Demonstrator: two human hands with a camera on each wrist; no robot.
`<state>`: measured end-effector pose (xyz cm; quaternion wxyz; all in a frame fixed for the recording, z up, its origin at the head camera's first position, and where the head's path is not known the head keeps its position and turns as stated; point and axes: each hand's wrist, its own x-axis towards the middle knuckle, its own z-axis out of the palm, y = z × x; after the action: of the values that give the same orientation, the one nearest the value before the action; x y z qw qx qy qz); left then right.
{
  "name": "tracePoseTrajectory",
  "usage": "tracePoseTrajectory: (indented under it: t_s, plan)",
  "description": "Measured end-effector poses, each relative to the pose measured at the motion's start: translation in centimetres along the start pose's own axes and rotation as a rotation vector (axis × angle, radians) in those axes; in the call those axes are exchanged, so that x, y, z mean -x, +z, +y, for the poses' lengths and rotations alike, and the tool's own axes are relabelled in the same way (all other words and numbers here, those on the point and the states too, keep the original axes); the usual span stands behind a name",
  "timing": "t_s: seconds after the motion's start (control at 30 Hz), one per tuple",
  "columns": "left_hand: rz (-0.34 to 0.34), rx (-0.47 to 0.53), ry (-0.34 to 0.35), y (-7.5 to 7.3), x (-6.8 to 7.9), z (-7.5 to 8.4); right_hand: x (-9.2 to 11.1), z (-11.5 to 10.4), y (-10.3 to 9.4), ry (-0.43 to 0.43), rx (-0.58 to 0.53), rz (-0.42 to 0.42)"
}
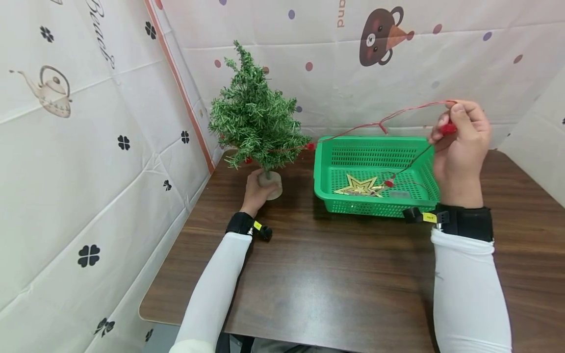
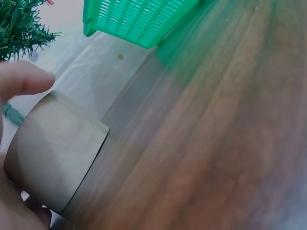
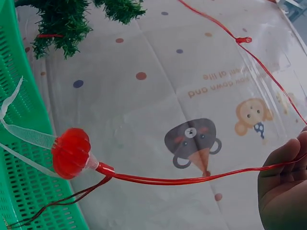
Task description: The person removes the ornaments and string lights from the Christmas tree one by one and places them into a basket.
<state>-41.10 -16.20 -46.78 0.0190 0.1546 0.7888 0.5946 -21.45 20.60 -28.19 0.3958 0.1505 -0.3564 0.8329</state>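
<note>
A small artificial Christmas tree (image 1: 256, 105) stands at the back left on a pale round base (image 2: 60, 148). My left hand (image 1: 257, 192) grips this base, its thumb along the top in the left wrist view. To the right, my right hand (image 1: 464, 139) is raised and pinches the red wire of a lantern string light (image 3: 168, 181). From those fingers one stretch of wire slants left to the tree's lower branches, a red lantern (image 1: 311, 146) close by them. The other stretch drops into the basket, past a ribbed red lantern (image 3: 71, 153).
A green plastic basket (image 1: 375, 208) sits at the back of the brown table (image 1: 318, 274), between my hands. Inside lies a gold star (image 1: 359, 185), beside part of the string. Printed white sheeting (image 1: 282, 29) hangs behind and along the left side.
</note>
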Motion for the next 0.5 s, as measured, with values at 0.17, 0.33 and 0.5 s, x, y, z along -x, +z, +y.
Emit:
tracePoseTrajectory:
  t_s: [0.17, 0.33, 0.5]
  plan:
    - [-0.048, 0.042, -0.007, -0.2, 0.2, 0.3, -0.2, -0.1, -0.5, 0.012, -0.023, 0.024]
    - [-0.034, 0.042, 0.009, 0.0, 0.3, 0.4, -0.3, -0.2, -1.1, 0.016, -0.023, 0.05]
    - [-0.003, 0.029, 0.035, 0.1, 0.2, 0.4, -0.5, -0.4, -1.7, 0.037, -0.036, 0.124]
